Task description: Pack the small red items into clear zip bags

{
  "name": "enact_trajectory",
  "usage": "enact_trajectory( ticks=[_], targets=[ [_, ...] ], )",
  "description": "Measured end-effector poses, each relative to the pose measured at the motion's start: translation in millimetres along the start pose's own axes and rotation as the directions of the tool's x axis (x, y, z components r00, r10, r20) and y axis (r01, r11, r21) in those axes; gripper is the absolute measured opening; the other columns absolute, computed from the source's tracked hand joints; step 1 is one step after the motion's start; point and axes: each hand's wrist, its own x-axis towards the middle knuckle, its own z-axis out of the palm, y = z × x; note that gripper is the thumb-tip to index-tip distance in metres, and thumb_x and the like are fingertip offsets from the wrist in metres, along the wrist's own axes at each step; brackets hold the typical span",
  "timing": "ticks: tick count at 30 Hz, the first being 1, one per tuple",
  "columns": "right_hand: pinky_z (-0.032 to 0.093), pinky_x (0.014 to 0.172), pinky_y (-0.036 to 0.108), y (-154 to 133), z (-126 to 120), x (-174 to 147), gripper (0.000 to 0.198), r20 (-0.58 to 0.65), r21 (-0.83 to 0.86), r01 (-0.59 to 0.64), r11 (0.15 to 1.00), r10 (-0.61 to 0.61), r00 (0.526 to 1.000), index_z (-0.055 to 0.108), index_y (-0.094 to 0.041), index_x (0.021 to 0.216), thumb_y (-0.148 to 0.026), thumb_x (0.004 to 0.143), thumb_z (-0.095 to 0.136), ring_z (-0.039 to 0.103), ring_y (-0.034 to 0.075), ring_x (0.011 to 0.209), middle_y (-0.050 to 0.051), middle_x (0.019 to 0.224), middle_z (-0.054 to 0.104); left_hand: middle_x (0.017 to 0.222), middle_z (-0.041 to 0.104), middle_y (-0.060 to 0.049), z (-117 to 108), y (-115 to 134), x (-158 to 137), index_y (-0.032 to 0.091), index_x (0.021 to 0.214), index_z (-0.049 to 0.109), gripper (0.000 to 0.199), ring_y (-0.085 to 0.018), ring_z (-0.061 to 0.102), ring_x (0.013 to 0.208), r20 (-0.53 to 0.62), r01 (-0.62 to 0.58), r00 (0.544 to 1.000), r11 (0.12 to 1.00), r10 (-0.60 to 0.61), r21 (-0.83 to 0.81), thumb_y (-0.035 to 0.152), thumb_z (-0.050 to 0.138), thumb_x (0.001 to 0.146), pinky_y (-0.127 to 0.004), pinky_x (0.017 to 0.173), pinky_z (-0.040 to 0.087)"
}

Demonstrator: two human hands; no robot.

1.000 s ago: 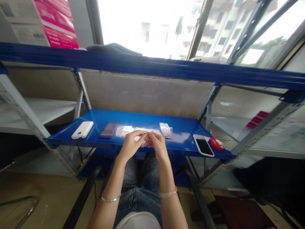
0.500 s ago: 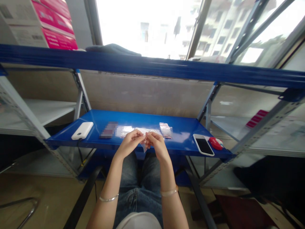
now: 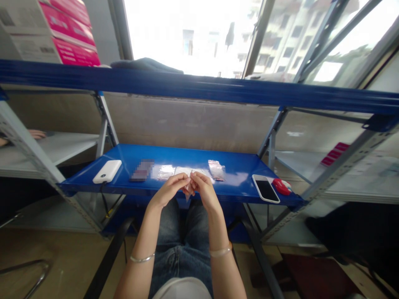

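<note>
Just over the front edge of the blue shelf (image 3: 235, 187), my left hand (image 3: 170, 190) and my right hand (image 3: 204, 187) meet fingertip to fingertip. Both are closed in a pinch on a small clear plastic bag (image 3: 188, 196), whose lower corner hangs below the fingers. What the bag contains is too small to make out. Behind my hands lies a white sheet or packet (image 3: 181, 170), partly covered by them. To its left is a shiny clear packet (image 3: 166, 172). On the right rests a clear zip bag (image 3: 216, 170) with small reddish contents.
A white power bank (image 3: 107, 171) with a cable lies at the left, beside a pixelated rectangle (image 3: 142, 170). At the right are a phone (image 3: 266, 189) and a red-and-white object (image 3: 282, 187). A blue beam (image 3: 199, 87) crosses above. Another person's hand (image 3: 37, 134) is at far left.
My hands stay almost in place, with fingers slightly shifted and less of the bag showing below them. Another person's hand has come into view on the left shelf.
</note>
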Motion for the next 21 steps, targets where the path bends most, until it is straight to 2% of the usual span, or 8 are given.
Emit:
enact_trajectory(
  ticks=[13,21],
  targets=[
    [0.029,0.04,0.02,0.7,-2.2,-1.0,0.035,0.047,-0.063,0.003,0.998,0.0,0.999,0.043,-0.02,0.058,-0.044,0.08,0.055,0.043,0.008,0.04,-0.005,0.044,0.046,0.064,0.058,0.001,-3.0,-7.3,2.6,0.016,0.068,0.053,0.024,-0.013,0.057,0.065,0.001,0.044,0.999,0.999,-0.044,0.0,0.033,0.05,0.085,-0.025,0.063,0.041],
    [0.034,0.038,0.02,2.1,-3.5,-2.2,0.035,0.029,-0.176,-0.052,0.983,0.058,0.998,0.047,-0.02,0.064,-0.049,0.082,0.052,0.046,0.009,0.04,-0.003,0.048,0.054,0.061,0.054,0.003,-0.8,-9.0,3.7,0.018,0.069,0.05,0.021,-0.012,0.054,0.06,-0.064,-0.015,0.998,0.979,0.029,0.205,0.032,0.047,0.085,-0.024,0.06,0.042]
  ],
)
